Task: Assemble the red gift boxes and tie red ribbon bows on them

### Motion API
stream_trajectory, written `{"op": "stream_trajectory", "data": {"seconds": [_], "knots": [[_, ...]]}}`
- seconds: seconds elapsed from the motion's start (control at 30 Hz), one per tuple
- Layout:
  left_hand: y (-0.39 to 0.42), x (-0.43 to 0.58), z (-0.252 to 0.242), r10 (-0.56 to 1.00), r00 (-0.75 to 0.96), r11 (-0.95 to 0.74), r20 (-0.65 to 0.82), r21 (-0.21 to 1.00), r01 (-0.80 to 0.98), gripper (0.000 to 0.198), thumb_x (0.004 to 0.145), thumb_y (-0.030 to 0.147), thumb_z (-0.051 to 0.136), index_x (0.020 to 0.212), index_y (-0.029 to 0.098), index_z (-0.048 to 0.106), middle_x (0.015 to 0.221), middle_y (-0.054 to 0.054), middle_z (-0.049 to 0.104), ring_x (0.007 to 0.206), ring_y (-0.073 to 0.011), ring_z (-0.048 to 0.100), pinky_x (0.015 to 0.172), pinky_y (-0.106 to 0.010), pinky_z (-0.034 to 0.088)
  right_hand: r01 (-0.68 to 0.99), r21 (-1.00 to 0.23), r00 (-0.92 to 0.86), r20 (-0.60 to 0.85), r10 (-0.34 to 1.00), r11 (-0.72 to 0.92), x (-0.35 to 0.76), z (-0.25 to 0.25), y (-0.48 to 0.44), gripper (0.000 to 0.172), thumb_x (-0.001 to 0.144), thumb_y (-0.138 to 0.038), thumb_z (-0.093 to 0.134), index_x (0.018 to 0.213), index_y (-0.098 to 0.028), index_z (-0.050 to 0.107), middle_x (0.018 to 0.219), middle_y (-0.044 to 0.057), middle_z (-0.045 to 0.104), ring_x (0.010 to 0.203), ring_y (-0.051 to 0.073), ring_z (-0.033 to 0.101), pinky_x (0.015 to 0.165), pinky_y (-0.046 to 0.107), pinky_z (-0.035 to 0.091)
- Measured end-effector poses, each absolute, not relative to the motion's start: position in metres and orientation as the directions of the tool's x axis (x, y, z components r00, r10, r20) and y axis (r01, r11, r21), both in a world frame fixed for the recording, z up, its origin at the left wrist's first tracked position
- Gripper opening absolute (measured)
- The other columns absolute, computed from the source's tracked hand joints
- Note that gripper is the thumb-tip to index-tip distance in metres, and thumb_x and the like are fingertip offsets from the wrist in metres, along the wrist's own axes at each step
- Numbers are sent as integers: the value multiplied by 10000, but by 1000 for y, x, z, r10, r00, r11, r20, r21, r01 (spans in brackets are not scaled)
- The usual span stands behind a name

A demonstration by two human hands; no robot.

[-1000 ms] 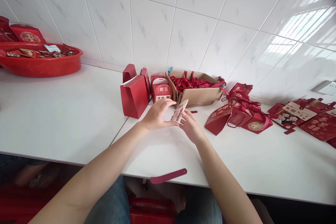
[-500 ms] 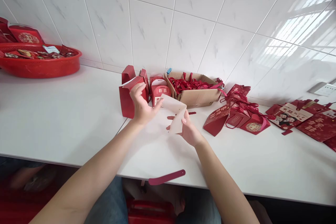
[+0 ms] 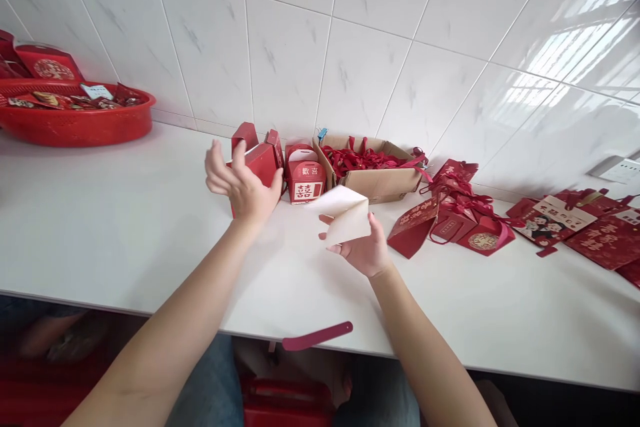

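My left hand (image 3: 245, 190) is raised with its fingers spread and nothing in it, in front of a tall red box (image 3: 263, 161). In my right hand (image 3: 365, 247) is a folded card piece (image 3: 350, 217), its pale inner side facing up and its crease running between two panels. Some fingertips of the right hand show at the card's left edge. A small red box with white print (image 3: 306, 180) stands behind the card, beside the tall red box. The dark red strip (image 3: 318, 336) lies at the table's front edge.
A cardboard box (image 3: 383, 185) full of red ribbons stands by the tiled wall. Red gift boxes (image 3: 453, 223) and flat printed cards (image 3: 603, 233) lie at the right. At the far left is a red basket (image 3: 85, 128) of small packets. A white socket (image 3: 617, 169) is on the wall.
My left hand has moved left, away from the card, and its fingers have spread. The card and my right hand have shifted slightly right, and the small box's front now shows.
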State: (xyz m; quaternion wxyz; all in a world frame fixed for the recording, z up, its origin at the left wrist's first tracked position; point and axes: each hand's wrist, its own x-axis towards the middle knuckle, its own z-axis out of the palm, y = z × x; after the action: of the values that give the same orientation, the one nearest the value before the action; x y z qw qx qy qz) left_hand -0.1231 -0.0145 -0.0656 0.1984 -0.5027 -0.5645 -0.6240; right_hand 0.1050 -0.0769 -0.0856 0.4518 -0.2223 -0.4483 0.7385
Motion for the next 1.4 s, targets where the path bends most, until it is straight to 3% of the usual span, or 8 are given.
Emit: {"op": "stream_trajectory", "data": {"seconds": [0.2,0.3,0.47,0.6,0.73,0.87,1.07,1.4], "knots": [[-12,-130,-66,426,-443,-311,789,588,747,755,731,247,610,1390,147,256,1268,-210,517,1180,-367,499,1015,-567,305,-540,-835,-368,119,922,-107,112,-81,-76,696,768,-766,373,1289,-318,480,1178,66,643,972,244,649,789,398,528],[-10,-130,-68,421,-394,-383,817,554,739,641,764,223,557,1347,129,307,1175,-183,568,1098,-322,560,961,-485,398,-582,-812,-276,147,950,-43,114,-80,-75,639,802,-732,361,1263,-313,505,1126,60,654,978,236,644,796,387,525],[-18,-126,-61,234,-351,-510,907,422,750,451,823,304,552,1227,180,394,1139,-149,564,1079,-276,570,952,-440,443,-598,-801,-139,155,978,42,115,-82,-69,607,799,-737,364,1109,-259,573,1141,86,636,975,251,643,779,388,524],[-33,-106,-57,202,-159,-688,966,255,679,408,840,410,572,1159,205,420,1104,-121,552,1070,-262,570,926,-437,475,-679,-731,17,78,997,69,117,-84,-65,517,774,-699,468,1090,-291,507,1057,55,634,908,216,662,777,367,524],[-46,-81,-65,161,49,-859,986,116,499,344,830,273,600,1120,219,423,1091,-106,555,1045,-239,574,866,-407,513,-684,-717,114,80,990,136,121,-82,-63,487,761,-698,467,1050,-307,448,1000,38,612,907,204,660,794,362,524],[-52,-65,-75,338,59,-909,939,310,278,362,803,235,630,1095,212,416,1056,-95,561,1001,-226,596,851,-395,518,-761,-627,122,110,986,164,122,-79,-65,449,745,-672,512,995,-300,484,951,15,619,796,176,645,724,338,530],[-55,-62,-77,688,32,-726,725,685,66,317,811,361,653,1008,206,460,971,-58,584,857,-178,604,761,-324,505,-815,-559,115,103,988,153,119,-77,-67,413,758,-623,554,1019,-304,538,957,17,629,750,155,630,655,291,516],[-58,-64,-68,741,26,-671,671,742,-7,302,783,429,677,799,185,498,838,-33,583,732,-146,570,629,-266,470,-810,-569,118,78,990,141,120,-78,-65,477,749,-649,540,1062,-289,532,993,38,625,788,172,636,677,313,516]]}}
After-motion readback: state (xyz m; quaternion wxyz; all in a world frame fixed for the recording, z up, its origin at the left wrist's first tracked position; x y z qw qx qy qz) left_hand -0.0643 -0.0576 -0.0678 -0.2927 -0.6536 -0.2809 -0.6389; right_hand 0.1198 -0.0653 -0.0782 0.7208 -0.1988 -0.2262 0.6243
